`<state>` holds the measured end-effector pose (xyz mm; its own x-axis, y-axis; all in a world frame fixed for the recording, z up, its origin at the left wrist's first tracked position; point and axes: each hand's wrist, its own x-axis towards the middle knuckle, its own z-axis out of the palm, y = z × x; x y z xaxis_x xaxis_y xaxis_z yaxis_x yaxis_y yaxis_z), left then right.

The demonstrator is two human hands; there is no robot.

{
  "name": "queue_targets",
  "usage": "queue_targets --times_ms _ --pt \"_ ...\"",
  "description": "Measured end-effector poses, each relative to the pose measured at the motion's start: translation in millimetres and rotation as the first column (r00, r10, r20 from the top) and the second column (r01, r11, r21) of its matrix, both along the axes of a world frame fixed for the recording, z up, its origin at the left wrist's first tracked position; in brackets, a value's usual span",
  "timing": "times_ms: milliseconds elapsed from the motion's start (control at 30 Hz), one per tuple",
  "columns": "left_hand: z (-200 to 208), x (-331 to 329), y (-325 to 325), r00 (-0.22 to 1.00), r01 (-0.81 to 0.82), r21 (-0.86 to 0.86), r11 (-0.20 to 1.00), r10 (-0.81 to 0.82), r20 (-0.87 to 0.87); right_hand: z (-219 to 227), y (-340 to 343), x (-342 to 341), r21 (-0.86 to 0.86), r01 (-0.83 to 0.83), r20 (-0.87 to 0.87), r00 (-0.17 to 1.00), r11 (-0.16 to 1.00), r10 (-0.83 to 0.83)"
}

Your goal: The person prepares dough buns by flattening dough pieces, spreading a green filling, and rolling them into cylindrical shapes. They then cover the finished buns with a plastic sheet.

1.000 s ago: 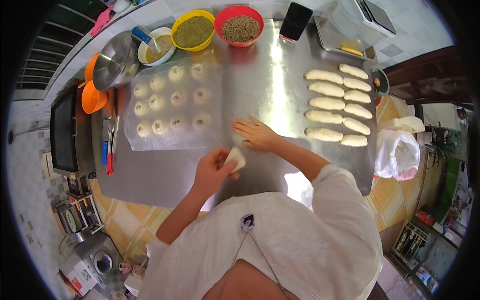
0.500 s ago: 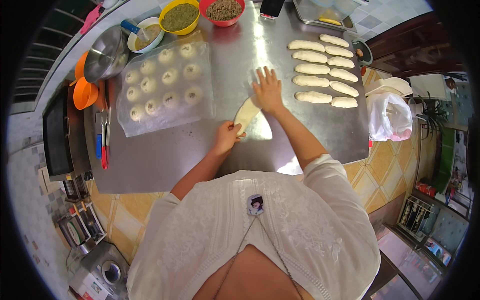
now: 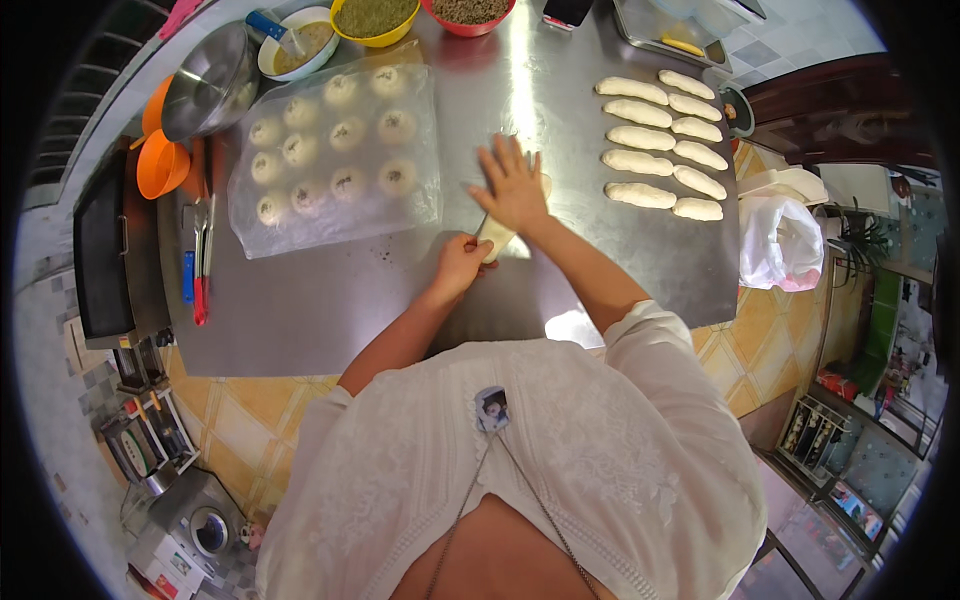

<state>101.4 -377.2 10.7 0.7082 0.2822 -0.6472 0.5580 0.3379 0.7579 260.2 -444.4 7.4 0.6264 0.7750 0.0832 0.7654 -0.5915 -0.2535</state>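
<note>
A strip of pale dough [image 3: 500, 236] lies slantwise on the steel table, partly hidden by my hands. My left hand [image 3: 464, 264] pinches its near end between thumb and fingers. Flat across its middle rests my right hand [image 3: 516, 190], fingers spread; the far end of the strip peeks out beyond that hand's right side. To the right, dough rolls [image 3: 640, 138] lie in two columns. On the left, several round dough balls with dark specks on top [image 3: 347, 134] sit under a clear plastic sheet [image 3: 330, 222].
Bowls of green filling [image 3: 374, 18] and brown filling [image 3: 468, 10] stand at the back. A steel bowl [image 3: 212, 85] and an orange bowl [image 3: 162, 170] are at the left edge, near red-handled tongs [image 3: 201, 290]. A metal tray [image 3: 680, 45] sits at the back right.
My right hand has shifted left and slightly nearer, from the far end of the dough strip onto its middle. My left hand keeps its hold on the near end.
</note>
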Motion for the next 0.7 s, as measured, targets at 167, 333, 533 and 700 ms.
queue_targets --times_ms 167,333,533,700 --pt "-23 0 5 0.998 0.022 0.136 0.990 -0.030 0.060 10 7 -27 -0.028 -0.077 -0.012 0.997 0.997 0.076" --pt "-32 -3 5 0.993 0.056 0.226 0.972 -0.078 0.087 8 8 -25 -0.031 -0.082 -0.025 0.996 0.996 0.082" --pt "8 -7 16 0.999 0.008 0.053 0.999 -0.010 0.044 72 96 29 0.289 -0.137 -0.109 0.979 0.948 0.175" --pt "8 -7 19 0.997 0.042 0.104 0.994 -0.047 0.055 110 274 76 0.270 -0.483 0.157 0.875 0.833 0.457"
